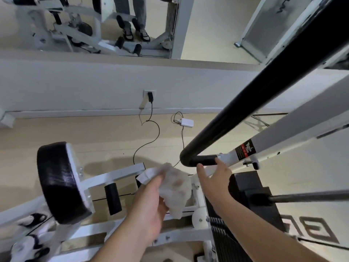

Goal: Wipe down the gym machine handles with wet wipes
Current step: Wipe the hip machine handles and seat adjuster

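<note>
Head cam: left grip [151, 201] is closed on a bunched wipe [175, 188], thumb and fingers curled round it. Wipe hangs in the air just left of the black handle [236, 114], not on it yet. Right grip [215, 178] is open and holds nothing, fingers straight. Its tips are at the short leg of the bend, next to the white frame [283, 137] joint; cant tell if they touch or sit just shy.

Step imo = get the wipe onto the bend and start the pass. How I'd do it:
- R grip steadies the bar near the joint, clear of the wipe's path
- open the wipe out a bit; a wad only makes spot contact
- wrap it round the tube, then slide up the long leg w/ a twist so the underside gets done too
- do the bend + short leg as well, prob the most-held part
- darker patches on the wipe: dirt or fingers showing thru, cant tell. Turn to a fresh face anyway

Risk: wipe snags at the joint bolt.
</note>
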### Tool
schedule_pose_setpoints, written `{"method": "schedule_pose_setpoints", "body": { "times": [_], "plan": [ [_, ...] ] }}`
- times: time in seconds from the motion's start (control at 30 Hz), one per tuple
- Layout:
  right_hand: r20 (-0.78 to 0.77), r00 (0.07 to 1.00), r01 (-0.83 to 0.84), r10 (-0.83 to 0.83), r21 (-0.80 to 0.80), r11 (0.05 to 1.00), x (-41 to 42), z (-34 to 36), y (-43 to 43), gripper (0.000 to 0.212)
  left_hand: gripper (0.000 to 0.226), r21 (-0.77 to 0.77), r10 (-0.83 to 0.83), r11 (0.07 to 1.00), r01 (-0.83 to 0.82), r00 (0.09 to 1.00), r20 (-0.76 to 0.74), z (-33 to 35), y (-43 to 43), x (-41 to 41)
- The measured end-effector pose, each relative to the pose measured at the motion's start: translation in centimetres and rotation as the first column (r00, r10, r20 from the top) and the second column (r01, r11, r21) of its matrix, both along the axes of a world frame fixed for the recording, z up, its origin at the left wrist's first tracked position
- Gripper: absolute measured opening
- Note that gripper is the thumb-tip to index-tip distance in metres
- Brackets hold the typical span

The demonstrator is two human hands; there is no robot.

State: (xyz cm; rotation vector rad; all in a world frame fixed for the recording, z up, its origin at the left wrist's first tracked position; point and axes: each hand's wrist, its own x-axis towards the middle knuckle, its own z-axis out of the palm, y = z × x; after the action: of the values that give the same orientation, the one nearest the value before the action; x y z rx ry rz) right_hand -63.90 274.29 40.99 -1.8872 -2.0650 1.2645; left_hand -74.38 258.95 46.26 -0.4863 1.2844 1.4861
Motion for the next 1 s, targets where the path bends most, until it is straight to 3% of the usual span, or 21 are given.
{"method": "schedule_pose_setpoints", "body": {
  "times": [0.03,0.07,0.1,0.17,0.2,0.27,0.33,0.47,0.53,0.6,0.77,0.9,1.0],
  "plan": [
    [-0.167,0.977,0.081,-0.130,-0.274,0.958,0.0,1.0,-1.4,0.072,0.029,0.008,-0.039,0.999,0.039,0.999,0.003,0.2,0.1,0.0],
    [-0.278,0.935,0.026,-0.219,-0.563,0.826,0.2,2.0,-2.3,0.072,0.029,0.027,-0.082,0.996,0.082,0.997,0.011,0.6,0.2,0.0],
    [-0.350,0.895,-0.076,-0.277,-0.731,0.678,0.5,3.1,-3.1,0.073,0.029,0.048,-0.124,0.991,0.122,0.992,0.024,1.0,0.4,0.2],
    [-0.385,0.841,-0.177,-0.380,-0.860,0.479,1.6,4.2,-3.5,0.080,0.030,0.074,-0.190,0.980,0.186,0.981,0.046,1.7,0.7,0.6],
    [-0.380,0.835,-0.189,-0.398,-0.877,0.441,2.1,4.5,-3.4,0.086,0.030,0.073,-0.213,0.975,0.210,0.976,0.043,1.9,0.8,0.8],
    [-0.411,0.834,-0.209,-0.368,-0.853,0.478,2.7,4.7,-3.3,0.088,0.028,0.039,-0.257,0.966,0.256,0.966,0.013,1.8,1.0,0.9],
    [-0.375,0.872,-0.128,-0.315,-0.795,0.593,2.4,5.3,-3.4,0.073,0.025,0.012,-0.293,0.956,0.293,0.956,-0.004,1.4,1.4,0.8],
    [-0.298,0.820,0.234,-0.488,-0.604,0.762,3.1,5.2,-2.0,0.053,0.017,-0.119,-0.294,0.952,0.281,0.949,-0.114,0.1,2.7,0.6],
    [-0.304,0.776,0.413,-0.553,-0.418,0.809,3.4,5.8,-0.7,0.055,0.015,-0.168,-0.267,0.956,0.239,0.949,-0.167,-0.5,2.8,0.4],
    [-0.338,0.745,0.488,-0.575,-0.310,0.816,2.4,7.0,0.4,0.057,0.013,-0.188,-0.251,0.958,0.215,0.949,-0.191,-1.0,2.8,0.1],
    [-0.496,0.779,0.235,-0.385,-0.338,0.911,-3.0,8.6,-0.9,0.037,0.013,-0.217,-0.300,0.941,0.258,0.936,-0.187,-2.8,3.6,0.1],
    [-0.591,0.768,0.098,-0.248,-0.275,0.957,-5.6,7.1,-3.0,0.078,0.015,-0.275,-0.312,0.926,0.257,0.933,-0.178,-5.1,3.7,-0.2],
    [-0.530,0.822,0.084,-0.210,-0.251,0.964,-6.8,3.0,-4.3,0.098,0.017,-0.289,-0.320,0.922,0.258,0.928,-0.191,-5.7,3.8,-0.3]
  ]
}}
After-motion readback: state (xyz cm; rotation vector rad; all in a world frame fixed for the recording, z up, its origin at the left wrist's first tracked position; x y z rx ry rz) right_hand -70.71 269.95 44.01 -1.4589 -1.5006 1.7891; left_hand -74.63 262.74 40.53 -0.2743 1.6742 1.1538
